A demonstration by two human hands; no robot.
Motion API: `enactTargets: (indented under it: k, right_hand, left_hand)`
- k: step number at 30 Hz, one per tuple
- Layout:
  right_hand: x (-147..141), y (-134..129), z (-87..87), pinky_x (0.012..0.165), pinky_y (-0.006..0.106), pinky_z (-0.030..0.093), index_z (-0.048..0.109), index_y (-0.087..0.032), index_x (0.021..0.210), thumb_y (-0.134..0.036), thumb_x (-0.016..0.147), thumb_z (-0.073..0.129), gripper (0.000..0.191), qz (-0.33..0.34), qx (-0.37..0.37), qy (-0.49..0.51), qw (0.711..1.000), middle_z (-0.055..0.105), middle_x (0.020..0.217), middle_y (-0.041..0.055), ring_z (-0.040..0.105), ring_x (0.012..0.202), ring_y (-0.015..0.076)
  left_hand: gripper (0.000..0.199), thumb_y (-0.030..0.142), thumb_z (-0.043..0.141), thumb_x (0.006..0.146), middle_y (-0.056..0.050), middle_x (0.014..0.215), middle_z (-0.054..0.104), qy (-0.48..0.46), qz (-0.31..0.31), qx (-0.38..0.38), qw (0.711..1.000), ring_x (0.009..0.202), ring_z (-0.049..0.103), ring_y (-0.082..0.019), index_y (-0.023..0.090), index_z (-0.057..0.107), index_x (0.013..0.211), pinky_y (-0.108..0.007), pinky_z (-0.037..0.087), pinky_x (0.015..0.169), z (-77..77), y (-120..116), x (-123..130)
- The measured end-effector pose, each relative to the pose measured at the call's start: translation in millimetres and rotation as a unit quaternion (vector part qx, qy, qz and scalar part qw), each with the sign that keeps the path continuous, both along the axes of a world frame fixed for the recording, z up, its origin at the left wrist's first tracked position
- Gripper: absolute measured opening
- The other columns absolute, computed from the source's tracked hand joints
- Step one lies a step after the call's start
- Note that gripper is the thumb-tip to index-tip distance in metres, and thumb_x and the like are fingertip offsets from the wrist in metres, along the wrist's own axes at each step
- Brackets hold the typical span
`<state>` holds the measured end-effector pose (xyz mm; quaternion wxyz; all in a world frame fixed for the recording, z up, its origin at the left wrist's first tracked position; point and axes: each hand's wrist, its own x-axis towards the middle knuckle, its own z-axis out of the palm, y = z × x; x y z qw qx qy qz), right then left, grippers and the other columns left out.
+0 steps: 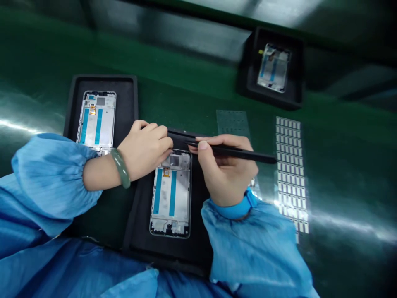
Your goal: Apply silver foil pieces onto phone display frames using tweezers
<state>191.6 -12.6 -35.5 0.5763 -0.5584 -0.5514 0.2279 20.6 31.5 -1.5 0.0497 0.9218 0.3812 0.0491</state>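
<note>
A silver phone frame (181, 194) with two blue strips lies in a black tray (139, 231) in front of me. My left hand (147, 145) is over the frame's top left corner, its fingers curled together; what they grip, if anything, is hidden. Black tweezers (242, 153) are pinched in my right hand (228, 165), just above and right of the frame's top edge. Their tips point left, toward my left hand.
Another phone frame (105, 120) lies in a black tray (127, 95) at the left. A third frame (274, 68) sits in a black box (293, 89) at the back right. Right of my hand are a sheet of small pale pieces (290, 165) and a clear sheet (233, 122).
</note>
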Motion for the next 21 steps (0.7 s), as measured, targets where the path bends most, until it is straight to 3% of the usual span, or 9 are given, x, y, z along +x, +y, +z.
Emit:
enactTargets:
  k: [6, 10, 13, 16, 18, 21]
  right_hand:
    - [2.9, -5.6, -2.5, 0.060, 0.029, 0.060, 0.058, -0.026, 0.088, -0.023, 0.081, 0.063, 0.009, 0.003, 0.035, -0.020, 0.999, 0.062, 0.089, 0.0006, 0.068, 0.074, 0.0171]
    - [5.4, -9.7, 5.6, 0.064, 0.033, 0.060, 0.058, -0.027, 0.089, -0.018, 0.079, 0.064, 0.014, -0.020, 0.074, -0.046, 0.996, 0.063, 0.088, 0.0007, 0.068, 0.077, 0.0190]
    - [10.2, -14.3, 18.9, 0.069, 0.037, 0.060, 0.059, -0.025, 0.088, -0.014, 0.077, 0.066, 0.017, -0.035, 0.117, -0.065, 0.990, 0.064, 0.086, 0.0012, 0.068, 0.079, 0.0200]
    - [17.6, -22.2, 33.8, 0.069, 0.038, 0.060, 0.059, -0.022, 0.089, -0.010, 0.075, 0.066, 0.019, -0.064, 0.168, -0.051, 0.982, 0.063, 0.084, 0.0015, 0.069, 0.078, 0.0194]
    - [22.8, -28.0, 41.7, 0.068, 0.038, 0.061, 0.060, -0.021, 0.091, -0.006, 0.075, 0.065, 0.022, -0.082, 0.187, -0.030, 0.979, 0.062, 0.084, 0.0022, 0.069, 0.078, 0.0193]
    - [29.2, -34.5, 49.9, 0.065, 0.039, 0.061, 0.062, -0.020, 0.094, -0.003, 0.073, 0.065, 0.027, -0.107, 0.211, -0.013, 0.972, 0.063, 0.082, 0.0025, 0.070, 0.076, 0.0201]
  left_hand:
    - [0.019, 0.017, 0.047, 0.088, -0.007, 0.084, 0.061, 0.060, -0.057, 0.039, 0.996, 0.081, 0.057, -0.022, 0.013, 0.064, 0.079, -0.034, 0.037, 0.068, 0.8, 11.0, 12.7]
    - [0.018, 0.016, 0.049, 0.086, -0.008, 0.085, 0.062, 0.112, -0.079, -0.016, 0.990, 0.085, 0.058, -0.022, 0.012, 0.065, 0.078, -0.034, 0.039, 0.070, 6.6, 27.0, 12.1]
    - [0.022, 0.019, 0.045, 0.090, -0.007, 0.095, 0.064, 0.103, -0.081, -0.044, 0.990, 0.091, 0.060, -0.021, 0.014, 0.065, 0.099, -0.033, 0.041, 0.076, 18.0, 25.8, 2.1]
    - [0.034, 0.035, 0.047, 0.092, -0.009, 0.109, 0.061, 0.044, -0.080, -0.025, 0.996, 0.102, 0.056, -0.024, 0.014, 0.055, 0.118, -0.036, 0.041, 0.083, 27.7, -12.0, -8.3]
    - [0.039, 0.046, 0.055, 0.085, -0.008, 0.107, 0.061, 0.016, -0.157, -0.028, 0.987, 0.099, 0.055, -0.025, 0.017, 0.059, 0.112, -0.039, 0.042, 0.084, 27.0, -52.3, -10.3]
    - [0.032, 0.046, 0.060, 0.080, -0.005, 0.096, 0.063, 0.021, -0.242, -0.033, 0.969, 0.085, 0.056, -0.021, 0.022, 0.063, 0.101, -0.036, 0.047, 0.075, 16.2, -103.2, -4.2]
